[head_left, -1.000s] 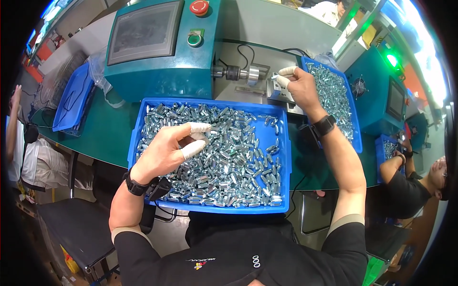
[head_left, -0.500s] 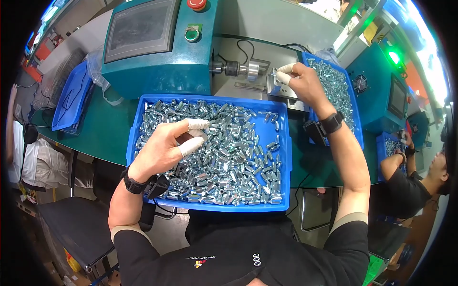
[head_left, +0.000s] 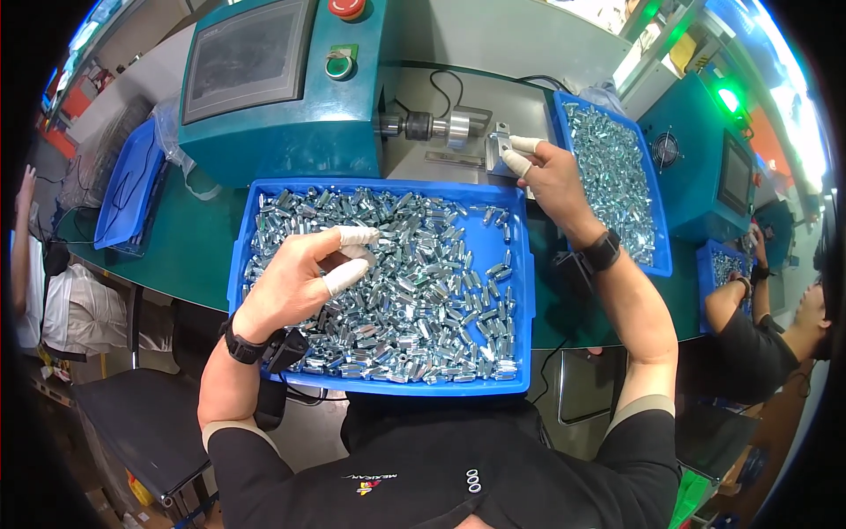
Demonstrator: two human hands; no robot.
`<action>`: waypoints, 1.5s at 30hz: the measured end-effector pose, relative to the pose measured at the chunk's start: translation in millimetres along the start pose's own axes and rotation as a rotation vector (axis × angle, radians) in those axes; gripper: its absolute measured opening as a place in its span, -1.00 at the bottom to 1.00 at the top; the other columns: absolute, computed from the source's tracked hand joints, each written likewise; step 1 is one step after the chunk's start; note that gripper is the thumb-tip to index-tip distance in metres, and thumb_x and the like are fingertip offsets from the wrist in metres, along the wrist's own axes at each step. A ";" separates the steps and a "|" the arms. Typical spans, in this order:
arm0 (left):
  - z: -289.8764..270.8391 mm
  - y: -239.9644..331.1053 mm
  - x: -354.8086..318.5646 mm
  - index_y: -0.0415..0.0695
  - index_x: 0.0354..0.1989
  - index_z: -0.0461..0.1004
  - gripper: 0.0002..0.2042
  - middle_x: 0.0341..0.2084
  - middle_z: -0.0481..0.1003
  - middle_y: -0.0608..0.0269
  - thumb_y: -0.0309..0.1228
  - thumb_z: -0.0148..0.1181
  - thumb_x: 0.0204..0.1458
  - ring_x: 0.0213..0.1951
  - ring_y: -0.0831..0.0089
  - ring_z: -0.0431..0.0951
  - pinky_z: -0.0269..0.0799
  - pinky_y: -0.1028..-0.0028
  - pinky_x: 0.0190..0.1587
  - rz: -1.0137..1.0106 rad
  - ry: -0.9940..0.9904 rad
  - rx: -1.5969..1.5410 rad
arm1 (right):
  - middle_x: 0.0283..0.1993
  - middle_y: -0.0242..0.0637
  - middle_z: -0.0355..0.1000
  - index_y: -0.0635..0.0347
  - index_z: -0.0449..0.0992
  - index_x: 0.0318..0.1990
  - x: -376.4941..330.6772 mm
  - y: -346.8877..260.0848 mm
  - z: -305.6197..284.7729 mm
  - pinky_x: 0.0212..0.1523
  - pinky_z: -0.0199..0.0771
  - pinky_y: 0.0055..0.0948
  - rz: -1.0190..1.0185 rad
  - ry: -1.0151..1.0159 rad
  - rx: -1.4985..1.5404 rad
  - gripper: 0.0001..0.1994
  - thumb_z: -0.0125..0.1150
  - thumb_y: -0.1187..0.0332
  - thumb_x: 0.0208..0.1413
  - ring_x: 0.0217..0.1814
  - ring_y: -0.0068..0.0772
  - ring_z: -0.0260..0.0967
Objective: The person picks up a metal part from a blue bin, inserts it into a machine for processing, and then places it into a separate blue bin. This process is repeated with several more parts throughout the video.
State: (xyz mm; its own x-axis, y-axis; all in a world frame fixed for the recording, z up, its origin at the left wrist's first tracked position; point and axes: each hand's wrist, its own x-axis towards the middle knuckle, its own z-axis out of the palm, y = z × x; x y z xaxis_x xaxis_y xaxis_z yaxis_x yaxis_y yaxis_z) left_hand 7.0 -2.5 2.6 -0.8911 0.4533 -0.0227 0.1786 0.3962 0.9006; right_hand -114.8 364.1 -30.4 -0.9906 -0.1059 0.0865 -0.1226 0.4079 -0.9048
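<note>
Hovering over the blue tray of small metal parts: left hand, taped fingertips pinching together, whatever is between them too small to make out. Reaching to the machine's metal fixture: right hand, fingers closing on the fixture, grip partly hiding behind the knuckles. Sitting beyond, a second tray, right edge bending away toward the rim.
</note>
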 end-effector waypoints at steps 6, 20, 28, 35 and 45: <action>2.9 2.4 4.0 -0.26 0.25 0.51 -0.63 -0.13 0.71 0.16 -0.49 0.21 0.28 -0.20 0.51 0.67 0.59 0.45 -0.03 -0.027 -0.020 0.017 | -0.13 -0.42 0.63 0.30 0.62 0.20 7.5 -10.1 -9.7 -0.25 0.49 -0.61 0.050 -0.106 0.013 -0.60 0.40 0.29 0.30 -0.25 -0.67 0.46; 0.6 -1.0 7.6 -0.28 0.26 0.50 -0.61 -0.13 0.70 0.14 -0.50 0.21 0.26 -0.22 0.46 0.69 0.60 0.43 -0.09 -0.092 0.017 0.014 | -0.14 -0.48 0.51 0.28 0.63 0.22 45.1 11.1 -9.9 -0.22 0.43 -0.61 -0.083 -0.400 0.154 -0.63 0.37 0.38 0.30 -0.23 -0.67 0.38; 3.3 0.2 10.5 -0.27 0.27 0.50 -0.61 -0.10 0.69 0.13 -0.48 0.20 0.28 -0.19 0.44 0.70 0.59 0.46 -0.13 -0.201 0.036 -0.014 | -0.26 -0.47 0.56 0.17 0.71 0.12 47.1 25.3 -5.1 -0.32 0.38 -0.58 -0.155 -0.347 0.265 -0.68 0.42 0.27 0.28 -0.35 -0.70 0.34; 2.8 -0.5 11.3 -0.27 0.26 0.50 -0.61 -0.09 0.69 0.11 -0.48 0.19 0.28 -0.17 0.43 0.70 0.59 0.46 -0.13 -0.211 0.046 -0.004 | -0.31 -0.49 0.56 0.16 0.72 0.11 49.6 29.7 -6.4 -0.31 0.37 -0.59 -0.125 -0.363 0.254 -0.68 0.42 0.26 0.27 -0.34 -0.70 0.35; 2.4 2.6 10.1 -0.27 0.26 0.51 -0.62 -0.09 0.69 0.10 -0.48 0.19 0.28 -0.18 0.42 0.70 0.59 0.44 -0.10 -0.160 0.048 0.003 | -0.28 -0.46 0.59 0.17 0.72 0.12 47.2 23.1 -7.7 -0.29 0.44 -0.58 -0.145 -0.366 0.279 -0.69 0.39 0.27 0.29 -0.34 -0.69 0.36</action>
State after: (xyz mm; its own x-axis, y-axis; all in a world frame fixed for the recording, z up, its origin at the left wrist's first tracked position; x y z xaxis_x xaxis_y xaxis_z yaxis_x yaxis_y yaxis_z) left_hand -0.5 5.0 3.7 -0.9271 0.3457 -0.1448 0.0342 0.4627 0.8858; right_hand -164.9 375.5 -44.1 -0.8719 -0.4766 0.1127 -0.1870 0.1113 -0.9760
